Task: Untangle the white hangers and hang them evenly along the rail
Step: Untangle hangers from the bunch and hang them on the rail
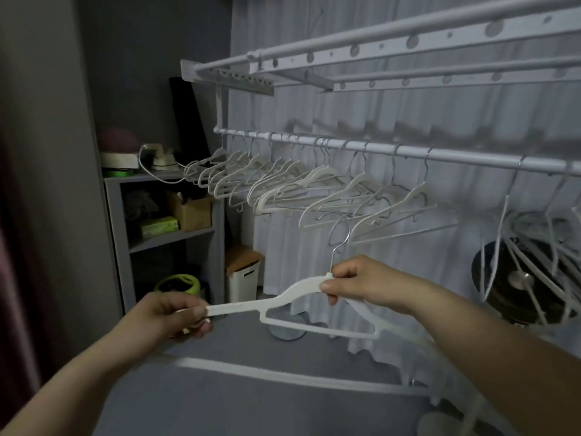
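Observation:
I hold one white hanger (284,298) with a metal hook below the rail (383,149). My left hand (171,316) grips its left arm end. My right hand (361,283) pinches its neck just under the hook, which points up and left. Several white hangers (283,180) hang in a row along the rail's left and middle. A tangled bunch of white hangers (540,253) hangs at the rail's right end, partly cut off by the frame edge.
A drying rack with bars (361,51) spans above the rail. A grey shelf unit (163,234) with boxes stands at the left, a white bin (243,275) beside it. A dark round object (490,278) sits behind the tangled bunch. White curtains hang behind.

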The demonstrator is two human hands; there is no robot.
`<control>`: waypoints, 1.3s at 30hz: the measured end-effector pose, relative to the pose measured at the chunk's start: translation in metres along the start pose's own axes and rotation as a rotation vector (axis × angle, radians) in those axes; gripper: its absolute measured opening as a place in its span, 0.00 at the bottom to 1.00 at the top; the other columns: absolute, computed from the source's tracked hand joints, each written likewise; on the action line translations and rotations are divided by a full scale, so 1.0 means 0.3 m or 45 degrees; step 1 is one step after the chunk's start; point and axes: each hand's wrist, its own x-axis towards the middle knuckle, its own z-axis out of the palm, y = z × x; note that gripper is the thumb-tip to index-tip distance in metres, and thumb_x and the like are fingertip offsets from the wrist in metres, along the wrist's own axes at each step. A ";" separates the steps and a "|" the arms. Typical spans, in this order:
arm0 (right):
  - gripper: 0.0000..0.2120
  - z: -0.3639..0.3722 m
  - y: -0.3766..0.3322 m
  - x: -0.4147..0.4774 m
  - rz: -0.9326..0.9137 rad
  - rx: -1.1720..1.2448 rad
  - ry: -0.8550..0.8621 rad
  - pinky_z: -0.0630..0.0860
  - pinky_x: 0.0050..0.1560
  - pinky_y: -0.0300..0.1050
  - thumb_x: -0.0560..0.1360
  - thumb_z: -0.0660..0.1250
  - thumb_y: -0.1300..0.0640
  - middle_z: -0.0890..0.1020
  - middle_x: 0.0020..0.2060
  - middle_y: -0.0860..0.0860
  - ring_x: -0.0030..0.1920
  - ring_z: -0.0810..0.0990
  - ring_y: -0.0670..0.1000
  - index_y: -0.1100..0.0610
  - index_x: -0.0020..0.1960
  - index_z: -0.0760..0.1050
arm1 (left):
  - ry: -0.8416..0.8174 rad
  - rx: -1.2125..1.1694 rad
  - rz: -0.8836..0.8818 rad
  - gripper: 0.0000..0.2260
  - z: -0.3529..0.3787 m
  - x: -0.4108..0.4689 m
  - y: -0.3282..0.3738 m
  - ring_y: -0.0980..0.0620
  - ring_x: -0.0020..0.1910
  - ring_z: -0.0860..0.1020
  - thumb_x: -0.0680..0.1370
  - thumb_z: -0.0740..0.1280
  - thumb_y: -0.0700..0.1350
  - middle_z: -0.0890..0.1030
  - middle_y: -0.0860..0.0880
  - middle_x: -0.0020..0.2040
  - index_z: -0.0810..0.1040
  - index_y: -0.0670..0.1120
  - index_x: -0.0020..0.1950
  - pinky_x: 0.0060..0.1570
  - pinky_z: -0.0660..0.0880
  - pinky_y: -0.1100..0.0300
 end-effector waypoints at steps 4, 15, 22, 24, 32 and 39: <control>0.11 0.012 -0.016 -0.014 -0.049 0.096 -0.038 0.62 0.27 0.30 0.75 0.64 0.58 0.74 0.18 0.44 0.22 0.67 0.40 0.49 0.34 0.76 | 0.129 0.044 -0.032 0.16 -0.001 0.013 -0.024 0.58 0.28 0.75 0.73 0.65 0.33 0.80 0.50 0.26 0.81 0.46 0.27 0.31 0.70 0.71; 0.12 0.016 -0.035 -0.038 0.177 0.424 -0.089 0.76 0.26 0.35 0.77 0.57 0.63 0.80 0.22 0.49 0.25 0.80 0.44 0.56 0.40 0.76 | 0.059 0.316 -0.054 0.12 0.126 0.075 -0.020 0.52 0.52 0.75 0.75 0.65 0.41 0.78 0.46 0.54 0.76 0.43 0.58 0.53 0.67 0.60; 0.16 -0.010 -0.031 -0.069 0.257 0.423 -0.022 0.79 0.27 0.36 0.80 0.53 0.56 0.82 0.23 0.50 0.25 0.81 0.46 0.62 0.40 0.72 | -0.388 -0.093 -0.045 0.16 0.199 0.060 0.114 0.56 0.39 0.83 0.73 0.55 0.57 0.86 0.54 0.40 0.78 0.52 0.48 0.35 0.77 0.67; 0.15 -0.012 -0.023 -0.074 0.263 0.418 0.044 0.78 0.26 0.36 0.80 0.55 0.56 0.82 0.23 0.50 0.24 0.81 0.46 0.62 0.39 0.72 | -0.575 -0.087 -0.068 0.21 0.202 0.048 0.161 0.53 0.39 0.84 0.66 0.57 0.63 0.86 0.52 0.44 0.78 0.52 0.49 0.34 0.78 0.64; 0.15 -0.029 0.032 -0.089 0.312 0.261 0.280 0.75 0.24 0.36 0.79 0.57 0.55 0.79 0.19 0.49 0.20 0.77 0.44 0.59 0.36 0.72 | -0.658 0.527 -0.047 0.07 0.333 -0.002 0.215 0.58 0.22 0.76 0.77 0.59 0.41 0.80 0.52 0.43 0.72 0.51 0.52 0.21 0.71 0.67; 0.16 -0.167 0.109 -0.150 0.321 -0.117 0.301 0.73 0.37 0.34 0.75 0.63 0.51 0.81 0.37 0.49 0.34 0.77 0.46 0.56 0.60 0.72 | -0.397 0.575 0.094 0.10 0.479 0.089 0.198 0.55 0.20 0.72 0.79 0.55 0.40 0.80 0.51 0.37 0.70 0.54 0.49 0.22 0.71 0.66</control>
